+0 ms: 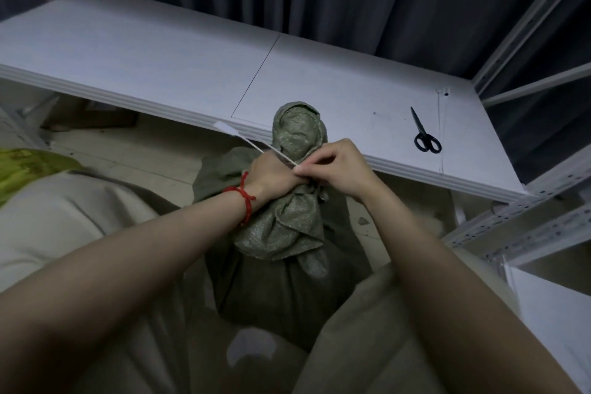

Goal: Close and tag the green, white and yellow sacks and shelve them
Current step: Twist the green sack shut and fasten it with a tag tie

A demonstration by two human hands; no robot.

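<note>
The green sack (281, 233) stands on the floor between my knees, its neck bunched up into a twisted top. My left hand (271, 174), with a red string on its wrist, grips the gathered neck. My right hand (335, 169) pinches a white zip tie tag (252, 142) against the neck; the tie's flat label end sticks out to the upper left. A white sack (64, 217) lies at my left, and part of a yellow sack (28, 169) shows behind it at the left edge.
A white shelf board (160, 51) runs across in front of me. Black scissors (425, 134) lie on its right part. A metal shelf frame (527, 221) stands at the right. A dark curtain hangs behind.
</note>
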